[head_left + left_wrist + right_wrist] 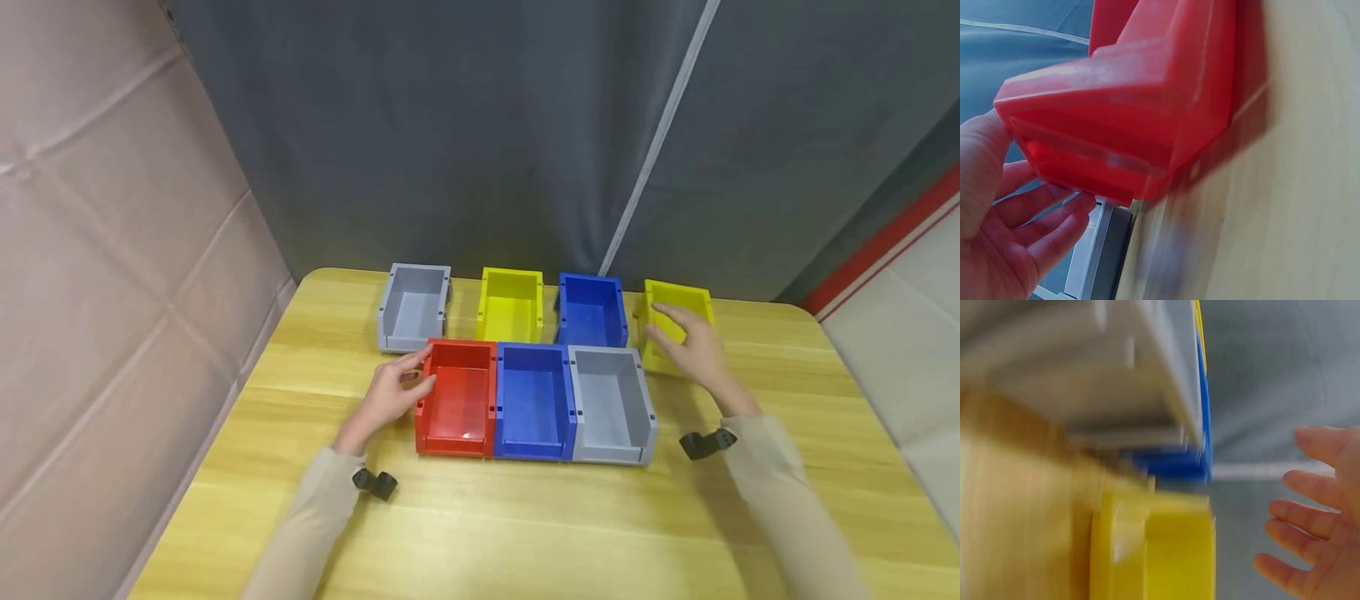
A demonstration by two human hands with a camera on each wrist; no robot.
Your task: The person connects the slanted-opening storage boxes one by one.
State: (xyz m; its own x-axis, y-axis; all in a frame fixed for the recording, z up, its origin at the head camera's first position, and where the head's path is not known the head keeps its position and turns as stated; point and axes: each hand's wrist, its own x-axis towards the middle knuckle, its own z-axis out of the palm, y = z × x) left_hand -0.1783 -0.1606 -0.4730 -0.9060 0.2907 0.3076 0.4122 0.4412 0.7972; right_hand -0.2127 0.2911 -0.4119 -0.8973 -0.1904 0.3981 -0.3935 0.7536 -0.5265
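Observation:
A red bin (457, 404), a blue bin (531, 400) and a grey bin (611, 400) stand side by side in the front row. My left hand (386, 396) holds the red bin by its left wall, thumb over the rim and fingers along the outside. The left wrist view shows those fingers against the red plastic (1097, 131). Over the yellow bin (663, 354) at the back right hovers my right hand (697, 350), fingers spread. In the right wrist view, the right hand (1322, 519) is apart from the yellow bin (1179, 556) and holds nothing.
Behind the front row stand a second grey bin (414, 308), another yellow bin (512, 308) and another blue bin (592, 312), spaced apart. A dark curtain (450, 133) borders the wooden table (487, 525) at the back. A pale wall (112, 250) rises at left.

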